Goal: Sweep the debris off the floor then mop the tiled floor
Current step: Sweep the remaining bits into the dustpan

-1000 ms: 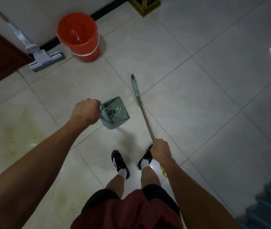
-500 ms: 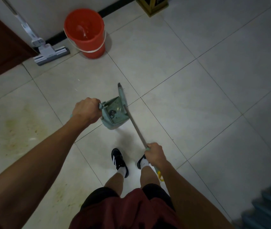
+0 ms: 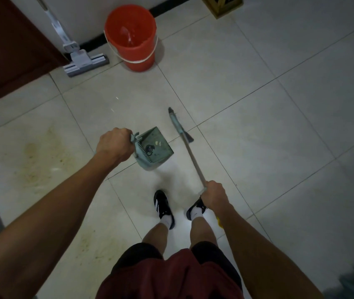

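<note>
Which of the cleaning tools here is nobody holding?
The mop, leaning on the wall beside the red bucket. The left hand grips the dustpan; the right hand grips the broom.

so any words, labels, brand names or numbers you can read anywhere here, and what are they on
None can be read.
Mop: the pale strip up its handle may carry print, but it is too blurred to read.
Black shoes: white stripes only, no lettering visible.
Red bucket: no visible label.
Dustpan, held by the left hand: no marking visible.
Broom, held by the right hand: no marking visible.
</note>
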Action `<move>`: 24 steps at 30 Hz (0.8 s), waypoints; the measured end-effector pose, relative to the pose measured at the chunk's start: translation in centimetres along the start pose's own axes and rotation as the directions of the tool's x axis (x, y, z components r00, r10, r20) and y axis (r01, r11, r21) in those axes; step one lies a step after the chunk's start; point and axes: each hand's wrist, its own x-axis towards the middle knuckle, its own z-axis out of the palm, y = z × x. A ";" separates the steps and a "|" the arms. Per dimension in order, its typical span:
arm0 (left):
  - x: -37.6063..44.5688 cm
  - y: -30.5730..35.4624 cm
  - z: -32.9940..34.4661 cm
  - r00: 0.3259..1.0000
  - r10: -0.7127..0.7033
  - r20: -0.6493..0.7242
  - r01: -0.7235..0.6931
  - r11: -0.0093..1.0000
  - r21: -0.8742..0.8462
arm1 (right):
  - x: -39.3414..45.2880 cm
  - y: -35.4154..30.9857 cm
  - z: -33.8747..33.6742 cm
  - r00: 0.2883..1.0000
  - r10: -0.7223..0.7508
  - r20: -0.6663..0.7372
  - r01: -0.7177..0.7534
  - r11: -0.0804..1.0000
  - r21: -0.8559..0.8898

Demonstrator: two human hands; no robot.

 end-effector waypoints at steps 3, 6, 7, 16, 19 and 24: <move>0.2 0.2 0.3 1.000 -0.001 -0.013 0.001 1.000 0.003 | -0.3 -0.7 1.0 0.998 -0.020 0.058 0.017 0.998 0.053; 0.1 0.3 0.3 1.000 -0.001 -0.024 0.001 1.000 0.001 | -0.7 -1.2 1.3 0.995 -0.037 0.098 0.021 0.987 0.157; 0.0 0.3 0.3 1.000 0.002 -0.030 -0.002 1.000 0.000 | -0.9 -1.4 1.1 0.994 -0.041 0.099 0.022 0.982 0.186; -1.8 0.5 -2.5 0.997 -0.045 -0.059 0.040 0.996 -0.083 | -2.4 -3.3 -4.0 0.999 0.005 0.053 -0.026 0.914 0.404; -2.3 0.9 -4.3 0.992 -0.080 -0.094 0.070 0.992 -0.101 | -2.4 -4.0 -6.8 0.999 0.001 0.034 -0.018 0.858 0.514; -2.9 2.4 -8.1 0.977 -0.120 -0.174 0.096 0.986 -0.138 | -0.8 -5.1 -12.3 1.000 0.004 0.029 -0.021 0.784 0.620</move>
